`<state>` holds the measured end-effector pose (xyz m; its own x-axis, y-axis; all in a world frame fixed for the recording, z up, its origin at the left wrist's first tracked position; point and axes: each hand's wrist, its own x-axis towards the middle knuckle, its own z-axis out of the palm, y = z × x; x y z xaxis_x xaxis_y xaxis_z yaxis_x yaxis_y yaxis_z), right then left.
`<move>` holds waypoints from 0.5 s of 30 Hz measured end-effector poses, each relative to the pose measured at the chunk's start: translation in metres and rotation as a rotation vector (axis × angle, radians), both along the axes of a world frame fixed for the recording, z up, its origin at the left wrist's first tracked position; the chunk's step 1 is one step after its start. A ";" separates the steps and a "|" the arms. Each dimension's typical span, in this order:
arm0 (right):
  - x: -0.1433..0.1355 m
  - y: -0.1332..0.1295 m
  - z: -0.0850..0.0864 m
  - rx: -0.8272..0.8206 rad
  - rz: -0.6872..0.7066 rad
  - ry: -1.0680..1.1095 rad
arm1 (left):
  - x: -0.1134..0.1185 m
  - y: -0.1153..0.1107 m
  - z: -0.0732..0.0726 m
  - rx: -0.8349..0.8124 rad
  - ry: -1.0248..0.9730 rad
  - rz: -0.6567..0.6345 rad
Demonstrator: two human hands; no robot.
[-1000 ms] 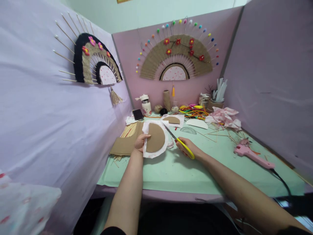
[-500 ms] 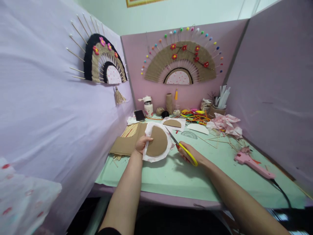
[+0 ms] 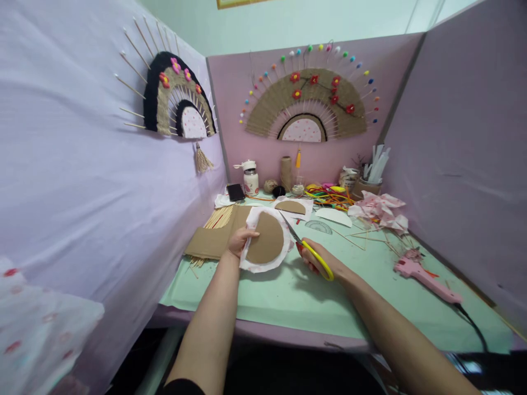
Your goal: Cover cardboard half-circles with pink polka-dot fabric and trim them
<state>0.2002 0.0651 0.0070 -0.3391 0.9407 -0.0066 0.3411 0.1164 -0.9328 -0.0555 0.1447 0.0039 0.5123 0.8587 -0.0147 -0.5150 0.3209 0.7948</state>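
Note:
My left hand (image 3: pixel 241 240) grips the straight left edge of a half-round cardboard piece (image 3: pixel 268 241), thumb on its face. Around the cardboard shows a border of white patterned fabric (image 3: pixel 260 268), its rim uneven. My right hand (image 3: pixel 313 255) is closed on the handles of yellow-handled scissors (image 3: pixel 297 237). Their blades point up and to the left, by the right side of the fabric border; whether they touch it I cannot tell. Behind the held piece, a second cardboard half-round (image 3: pixel 290 207) lies on white fabric on the table.
A pink glue gun (image 3: pixel 428 280) with a black cord lies at the right. Farther back are a protractor (image 3: pixel 318 226), crumpled fabric (image 3: pixel 379 208), colourful pipe cleaners (image 3: pixel 329 195) and a white bottle (image 3: pixel 251 181). At left, a cardboard sheet (image 3: pixel 206 243) covers thin sticks. Decorated fans (image 3: pixel 267 107) hang on the partitions.
The view has shifted slightly. Both hands keep their hold on the fabric-edged cardboard and the scissors, with almost no movement between them.

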 end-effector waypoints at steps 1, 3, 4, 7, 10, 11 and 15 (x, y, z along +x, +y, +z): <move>0.000 0.000 0.000 0.001 0.000 -0.002 | 0.000 0.000 0.000 0.001 -0.001 -0.002; 0.001 0.001 -0.002 0.001 0.000 -0.009 | 0.000 0.000 0.000 0.001 -0.003 -0.005; 0.001 0.001 -0.002 0.001 -0.001 -0.012 | 0.000 0.000 0.000 0.002 -0.004 -0.007; 0.002 0.002 -0.004 0.000 0.014 -0.017 | 0.000 0.000 0.000 0.004 -0.006 -0.009; 0.003 0.003 -0.004 0.002 0.028 -0.017 | 0.000 0.000 0.001 0.003 -0.004 -0.008; 0.004 0.003 -0.004 0.001 0.026 -0.019 | 0.000 0.000 0.001 0.001 -0.002 -0.008; 0.003 0.002 -0.004 -0.009 0.005 -0.024 | 0.000 -0.001 0.001 -0.006 0.001 -0.001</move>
